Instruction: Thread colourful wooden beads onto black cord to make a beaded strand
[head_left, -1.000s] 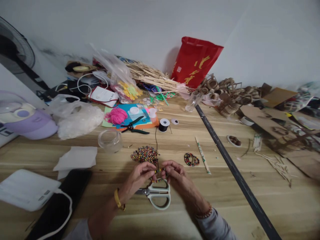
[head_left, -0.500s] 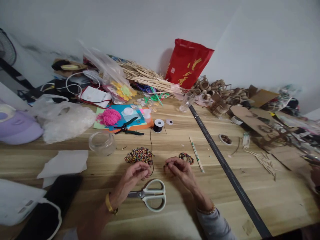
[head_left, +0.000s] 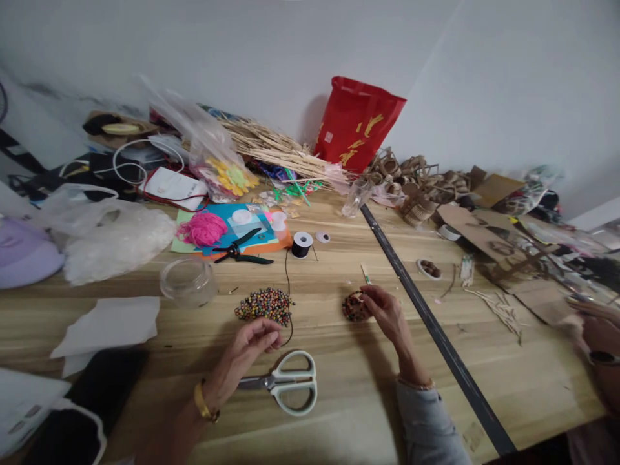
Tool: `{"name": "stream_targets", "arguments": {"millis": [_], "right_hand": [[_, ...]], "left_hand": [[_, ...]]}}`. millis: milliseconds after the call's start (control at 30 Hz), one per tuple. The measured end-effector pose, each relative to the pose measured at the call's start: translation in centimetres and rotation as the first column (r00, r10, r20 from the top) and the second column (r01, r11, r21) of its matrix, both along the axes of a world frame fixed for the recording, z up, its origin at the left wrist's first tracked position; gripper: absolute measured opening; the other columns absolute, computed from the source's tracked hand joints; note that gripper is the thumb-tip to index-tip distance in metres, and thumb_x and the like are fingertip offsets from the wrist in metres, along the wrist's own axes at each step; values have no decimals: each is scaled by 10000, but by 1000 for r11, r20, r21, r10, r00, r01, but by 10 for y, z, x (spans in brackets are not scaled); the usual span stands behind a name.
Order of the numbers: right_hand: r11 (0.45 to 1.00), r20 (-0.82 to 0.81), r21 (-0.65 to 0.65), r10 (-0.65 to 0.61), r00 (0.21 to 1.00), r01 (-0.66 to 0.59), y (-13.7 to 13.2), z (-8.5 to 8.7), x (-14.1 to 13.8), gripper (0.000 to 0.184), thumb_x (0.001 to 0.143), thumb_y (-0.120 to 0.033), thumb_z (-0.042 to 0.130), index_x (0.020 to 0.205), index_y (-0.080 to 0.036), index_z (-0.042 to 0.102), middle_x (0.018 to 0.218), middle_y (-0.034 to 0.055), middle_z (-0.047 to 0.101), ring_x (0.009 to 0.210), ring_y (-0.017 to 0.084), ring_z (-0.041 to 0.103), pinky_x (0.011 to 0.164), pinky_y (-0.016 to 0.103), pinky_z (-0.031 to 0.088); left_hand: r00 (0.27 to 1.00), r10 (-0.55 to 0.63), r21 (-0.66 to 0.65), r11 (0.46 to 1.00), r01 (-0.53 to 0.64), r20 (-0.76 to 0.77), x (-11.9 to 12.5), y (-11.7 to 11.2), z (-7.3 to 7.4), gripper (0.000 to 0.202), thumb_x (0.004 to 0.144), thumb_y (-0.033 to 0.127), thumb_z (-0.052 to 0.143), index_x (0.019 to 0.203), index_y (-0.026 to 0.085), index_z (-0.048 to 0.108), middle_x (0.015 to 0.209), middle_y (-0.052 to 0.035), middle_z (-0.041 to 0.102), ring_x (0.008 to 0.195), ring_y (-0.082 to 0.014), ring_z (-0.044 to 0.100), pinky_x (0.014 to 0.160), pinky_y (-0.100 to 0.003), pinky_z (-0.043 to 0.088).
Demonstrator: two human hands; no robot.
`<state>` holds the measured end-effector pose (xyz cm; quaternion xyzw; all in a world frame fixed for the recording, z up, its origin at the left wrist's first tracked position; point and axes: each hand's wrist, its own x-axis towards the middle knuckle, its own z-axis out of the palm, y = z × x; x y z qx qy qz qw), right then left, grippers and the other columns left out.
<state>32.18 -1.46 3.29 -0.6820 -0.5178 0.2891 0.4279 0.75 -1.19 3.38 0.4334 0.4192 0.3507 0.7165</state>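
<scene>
My left hand (head_left: 256,339) hovers low over the table beside a heap of small multicoloured beads (head_left: 264,306). Its thumb and forefinger are pinched where the end of a thin black cord (head_left: 289,278) curls in. That cord runs back to a black spool (head_left: 301,245). Further right, my right hand (head_left: 385,313) has its fingertips closed at the edge of a beaded bracelet (head_left: 354,307) on the table; the fingers hide part of the ring. White-handled scissors (head_left: 293,383) lie between my forearms, their blades partly behind my left wrist.
A clear jar (head_left: 188,283) stands left of the beads. Pliers (head_left: 245,248) and pink yarn (head_left: 202,228) lie on coloured sheets. A dark strip (head_left: 431,323) crosses the table. Another person's hand (head_left: 600,336) is at the right edge. Bags, sticks and small baskets line the wall.
My right hand has moved right, from near the cord to the beaded bracelet, carrying a few dark beads. My left hand stays by the bead heap. The view has shifted slightly.
</scene>
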Motion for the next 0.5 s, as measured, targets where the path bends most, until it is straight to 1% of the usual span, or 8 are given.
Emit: {"name": "stream_targets", "arguments": {"millis": [33, 133, 200, 300, 367, 433, 500], "right_hand": [[999, 61, -12, -32, 998, 33, 0, -3, 5, 358, 736, -443, 579, 918, -140, 632, 746, 75, 677, 615, 185, 622, 527, 279, 494], [999, 277, -19, -40, 960, 47, -1, -8, 13, 321, 765, -389, 517, 907, -131, 643, 754, 97, 690, 656, 207, 639, 584, 296, 481], [999, 408, -26, -32, 912, 46, -3, -9, 15, 306, 800, -352, 471, 928, -137, 646, 775, 102, 699, 686, 209, 645, 609, 288, 458], [992, 574, -83, -28, 818, 92, -6, -7, 15, 303, 832, -315, 427, 957, -155, 653, 694, 79, 688, 635, 201, 636, 551, 259, 395], [987, 634, -113, -19, 773, 117, -7, -5, 15, 303, 840, -305, 417, 955, -159, 657, 628, 62, 667, 598, 196, 626, 520, 245, 356], [985, 650, -128, -2, 760, 113, -8, -5, 15, 298, 844, -306, 420, 954, -160, 655, 600, 49, 656, 576, 184, 619, 508, 233, 338], [985, 666, -135, 9, 746, 108, -10, -5, 15, 278, 845, -309, 438, 958, -166, 648, 613, 45, 660, 576, 177, 619, 508, 226, 330]], "left_hand": [[1000, -3, -7, 1000, 3, -5, 0, 0, -1, 208, 677, 310, 736, 781, 146, 661, 678, -27, 678, 663, -159, 593, 650, -253, 443], [1000, -5, -12, 1000, 5, 6, 0, 1, -2, 209, 672, 308, 738, 773, 143, 659, 671, -28, 675, 653, -156, 591, 639, -250, 441], [1000, -5, -6, 1000, 5, 9, 0, 1, -3, 208, 670, 309, 735, 767, 142, 656, 669, -28, 674, 649, -155, 590, 635, -249, 441], [999, -5, -7, 1000, 5, -40, 0, 1, -1, 236, 657, 336, 731, 759, 142, 643, 666, -25, 671, 657, -154, 586, 644, -252, 446], [997, -4, -10, 1000, 4, -82, 0, 1, -1, 264, 651, 364, 719, 765, 142, 632, 671, -22, 668, 669, -155, 584, 654, -256, 450], [994, -8, -6, 1000, 8, -107, 0, 2, 0, 287, 647, 387, 706, 772, 142, 624, 672, -19, 663, 667, -155, 579, 651, -258, 451], [993, -15, 4, 1000, 16, -116, 0, 2, 0, 293, 647, 396, 695, 772, 143, 618, 671, -19, 657, 663, -156, 575, 648, -262, 453]]}}
